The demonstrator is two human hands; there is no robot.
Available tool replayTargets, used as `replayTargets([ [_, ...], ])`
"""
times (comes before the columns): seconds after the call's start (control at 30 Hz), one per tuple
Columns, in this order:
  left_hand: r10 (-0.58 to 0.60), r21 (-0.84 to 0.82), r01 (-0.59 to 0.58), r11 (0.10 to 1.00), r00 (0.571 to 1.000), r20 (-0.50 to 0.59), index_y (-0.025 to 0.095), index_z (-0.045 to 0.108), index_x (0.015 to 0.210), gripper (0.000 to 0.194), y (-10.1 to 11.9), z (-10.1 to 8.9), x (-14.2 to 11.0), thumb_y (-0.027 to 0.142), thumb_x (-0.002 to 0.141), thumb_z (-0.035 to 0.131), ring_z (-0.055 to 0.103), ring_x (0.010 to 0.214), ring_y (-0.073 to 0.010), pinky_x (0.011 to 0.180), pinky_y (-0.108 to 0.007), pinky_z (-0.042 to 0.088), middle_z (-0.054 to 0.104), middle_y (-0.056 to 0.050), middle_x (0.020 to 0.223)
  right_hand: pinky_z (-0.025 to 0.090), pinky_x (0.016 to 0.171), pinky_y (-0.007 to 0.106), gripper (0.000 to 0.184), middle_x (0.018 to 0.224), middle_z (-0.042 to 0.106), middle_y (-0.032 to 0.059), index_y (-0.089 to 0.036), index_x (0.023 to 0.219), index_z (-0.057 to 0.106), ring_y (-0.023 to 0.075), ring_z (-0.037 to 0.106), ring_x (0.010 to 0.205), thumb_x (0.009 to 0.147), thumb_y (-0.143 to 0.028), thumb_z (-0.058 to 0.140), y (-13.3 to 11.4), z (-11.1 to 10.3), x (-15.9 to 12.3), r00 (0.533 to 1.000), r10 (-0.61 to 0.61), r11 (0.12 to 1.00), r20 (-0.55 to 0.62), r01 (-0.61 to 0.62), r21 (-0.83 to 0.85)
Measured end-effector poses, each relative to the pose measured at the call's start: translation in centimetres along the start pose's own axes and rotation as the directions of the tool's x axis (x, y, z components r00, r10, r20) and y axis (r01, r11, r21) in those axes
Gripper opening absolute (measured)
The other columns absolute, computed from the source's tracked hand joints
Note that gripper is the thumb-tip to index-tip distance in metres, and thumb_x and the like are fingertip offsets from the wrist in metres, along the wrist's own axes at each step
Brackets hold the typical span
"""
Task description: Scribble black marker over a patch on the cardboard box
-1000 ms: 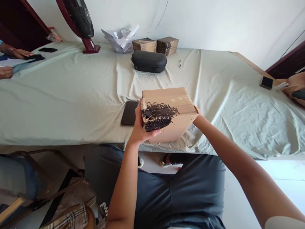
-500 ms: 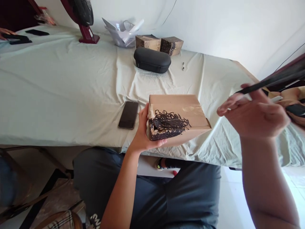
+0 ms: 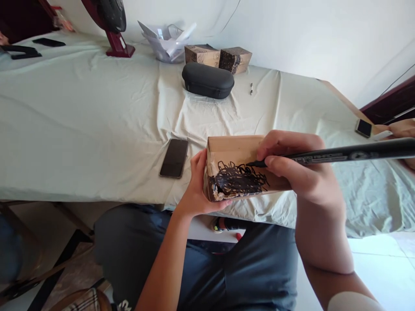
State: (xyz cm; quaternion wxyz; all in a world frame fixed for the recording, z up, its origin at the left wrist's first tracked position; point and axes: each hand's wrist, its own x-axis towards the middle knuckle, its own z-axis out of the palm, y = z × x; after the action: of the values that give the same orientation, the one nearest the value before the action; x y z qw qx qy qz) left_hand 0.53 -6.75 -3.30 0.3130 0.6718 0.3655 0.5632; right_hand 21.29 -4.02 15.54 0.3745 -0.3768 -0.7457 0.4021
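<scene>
A cardboard box sits at the near edge of the cloth-covered table, its near left part covered in black scribbles. My left hand grips the box by its left end, thumb along the lower edge. Between the fingers of my right hand is a black marker pen. The tip meets the upper edge of the scribble on the box's top face. That hand hides the right end of the box. Left of the box lies a dark smartphone.
Behind the box stand a black hard case, two more scribbled boxes and a plastic basket of papers. A small pen-like item lies nearby. At the right, another person's hand is beside a phone.
My right hand has swung in from the right with the marker pen, bringing its tip to the box. The box's top now faces me more, and its scribble has grown.
</scene>
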Motion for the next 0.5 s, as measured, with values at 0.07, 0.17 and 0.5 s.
replayTargets([
  [0.07, -0.001, 0.009, 0.001, 1.0, 1.0, 0.01, 0.039, 0.011, 0.172, 0.138, 0.1, 0.0, 0.1, 0.053, 0.067, 0.099, 0.033, 0.16, -0.0476, 0.13, -0.07, 0.039, 0.024, -0.016, 0.168, 0.029, 0.049, 0.031, 0.013, 0.055, 0.05, -0.0056, -0.023, 0.075, 0.066, 0.0115, 0.039, 0.05, 0.084, -0.016, 0.072, -0.2, 0.0, 0.0, 1.0, 0.011, 1.0, 0.003, -0.011, 0.002],
  [0.17, 0.014, 0.028, -0.014, 1.0, 1.0, 0.002, 0.038, 0.011, 0.173, 0.139, 0.0, -0.1, 0.2, 0.051, 0.066, 0.1, 0.034, 0.16, -0.0474, 0.131, -0.069, 0.038, 0.025, -0.016, 0.168, 0.028, 0.047, 0.031, 0.013, 0.055, 0.05, -0.0057, -0.023, 0.075, 0.065, 0.0109, 0.038, 0.049, 0.084, -0.017, 0.073, -0.3, 0.0, 0.0, 1.0, 0.021, 0.999, 0.019, -0.02, -0.026],
  [0.5, -0.018, 0.043, 0.02, 0.999, 0.999, -0.043, 0.034, 0.017, 0.174, 0.142, -0.6, -0.5, 0.1, 0.056, 0.061, 0.101, 0.038, 0.161, -0.0457, 0.131, -0.064, 0.039, 0.031, -0.017, 0.171, 0.03, 0.045, 0.03, 0.02, 0.062, 0.052, -0.0058, -0.027, 0.082, 0.066, 0.0114, 0.046, 0.046, 0.097, -0.036, 0.076, 2.6, -0.1, -1.0, 0.734, -0.279, 0.944, -0.619, 0.329, -0.034],
])
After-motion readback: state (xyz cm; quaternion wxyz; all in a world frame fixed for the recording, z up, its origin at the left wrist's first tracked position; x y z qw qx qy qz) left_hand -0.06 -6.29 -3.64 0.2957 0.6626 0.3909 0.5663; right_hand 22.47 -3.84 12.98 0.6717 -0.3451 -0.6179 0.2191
